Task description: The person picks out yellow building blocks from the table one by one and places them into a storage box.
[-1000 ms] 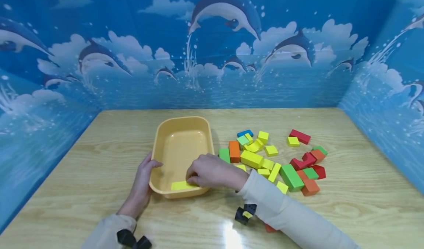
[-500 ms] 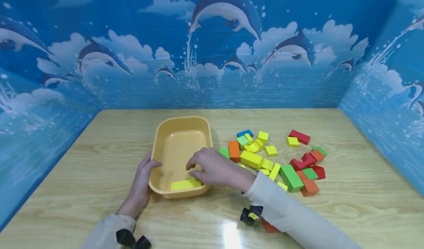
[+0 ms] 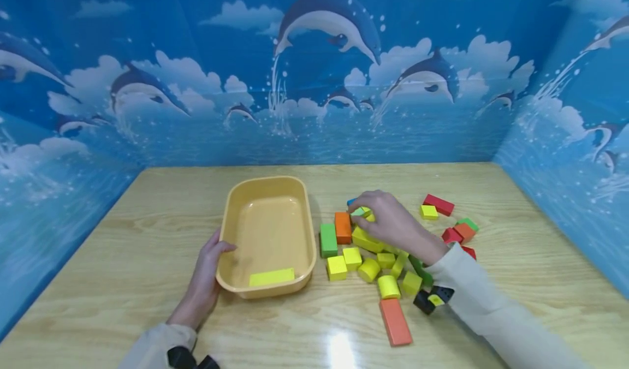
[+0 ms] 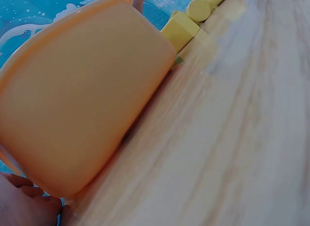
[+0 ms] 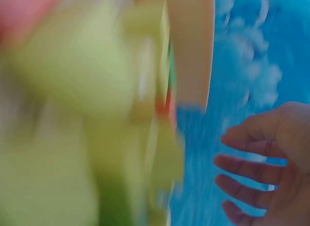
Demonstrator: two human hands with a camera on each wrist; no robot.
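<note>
My left hand [image 3: 205, 268] holds a tan plastic tray [image 3: 308, 216] at its left side, thumb over the rim and fingers against the outer wall. In the left wrist view, the fingers [image 4: 29, 192] show at the tray's lower corner. One long yellow block [image 3: 272, 277] lies inside the tray along its near wall. To the right, my right hand [image 3: 393, 221] hovers over the pile of blocks, close above a light green block [image 3: 357, 213] and yellow ones. Its fingers are parted and loosely bent in the right wrist view, with nothing between them.
Beside the tray stand a green block [image 3: 328, 240] and an orange block [image 3: 343, 228]. Several yellow cubes and cylinders [image 3: 389, 287] lie in front, near a long salmon block [image 3: 395, 322]. Red blocks [image 3: 439, 204] lie farther right. A dolphin-print backdrop [image 3: 314, 134] encloses the wooden table.
My right hand has let go of the long yellow block in the tray and moved right, over the pile. The left hand keeps its hold on the tray. The head view has shifted slightly.
</note>
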